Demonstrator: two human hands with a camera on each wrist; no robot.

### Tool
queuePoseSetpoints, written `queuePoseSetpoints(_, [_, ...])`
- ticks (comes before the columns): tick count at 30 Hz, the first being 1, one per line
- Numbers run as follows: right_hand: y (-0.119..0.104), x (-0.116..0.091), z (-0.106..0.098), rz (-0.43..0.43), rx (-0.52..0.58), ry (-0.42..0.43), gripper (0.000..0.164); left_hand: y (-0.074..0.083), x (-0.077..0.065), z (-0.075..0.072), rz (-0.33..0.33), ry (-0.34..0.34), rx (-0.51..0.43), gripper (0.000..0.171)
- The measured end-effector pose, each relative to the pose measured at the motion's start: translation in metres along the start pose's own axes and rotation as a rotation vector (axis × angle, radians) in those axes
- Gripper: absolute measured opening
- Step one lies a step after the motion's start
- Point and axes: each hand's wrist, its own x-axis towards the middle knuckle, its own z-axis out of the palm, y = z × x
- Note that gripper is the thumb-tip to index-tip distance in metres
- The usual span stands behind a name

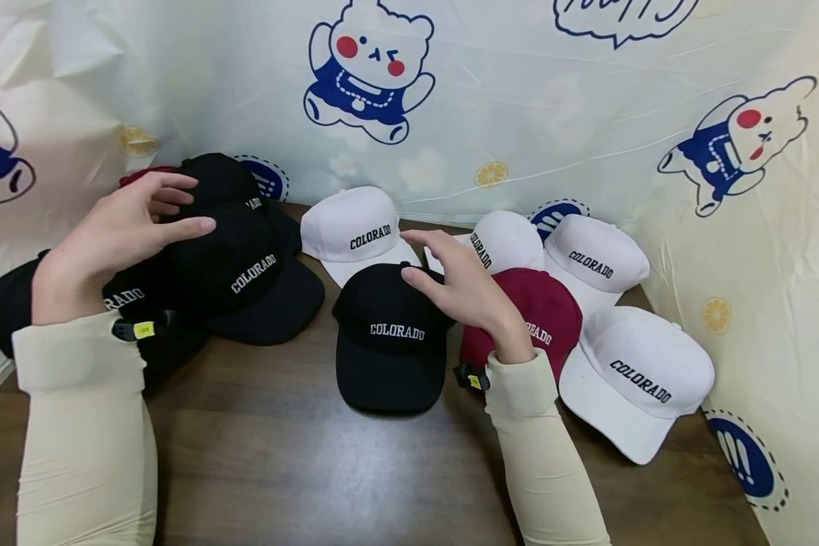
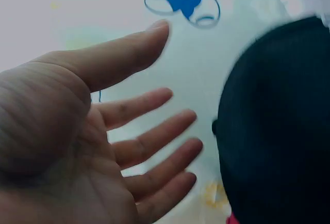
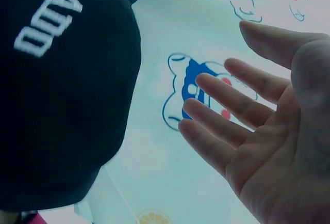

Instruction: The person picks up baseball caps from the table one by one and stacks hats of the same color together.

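My left hand (image 1: pixel 133 220), fingers spread and loosely bent, hovers over a group of black caps (image 1: pixel 246 265) lettered COLORADO. Nothing is between its thumb and fingers in the left wrist view, where a black cap's crown (image 2: pixel 278 126) fills the right side. In the middle of the table lies a single black cap (image 1: pixel 389 371), brim toward me. My right hand (image 1: pixel 471 292) is just over that cap's upper right, its thumb overlapping the crown in the head view. The right wrist view shows the fingers extended and empty, with a black crown (image 3: pixel 67 105) to their left.
A white cap (image 1: pixel 355 220) lies behind the middle black one. On the right, several more white caps (image 1: pixel 648 364) surround a maroon cap (image 1: pixel 560 318), partly hidden by my right hand. Another maroon piece shows behind the black group. A printed cloth (image 1: pixel 491 98) hangs behind the brown table (image 1: pixel 300 470).
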Motion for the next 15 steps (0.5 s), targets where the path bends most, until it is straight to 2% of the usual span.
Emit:
queuePoseSetpoints(3, [-0.004,0.002,0.004,-0.021,0.030,0.001,0.054,-0.012,-0.001,-0.003,-0.023,-0.037,0.039,0.079])
queuePoseSetpoints(7, [-0.009,0.004,0.011,-0.029,0.058,-0.025,0.059,-0.024,-0.001,-0.004,-0.085,-0.096,0.061,0.088])
queuePoseSetpoints(15, [-0.012,0.005,0.019,0.011,-0.033,-0.060,0.062,-0.044,-0.006,-0.004,-0.205,-0.217,0.047,0.097])
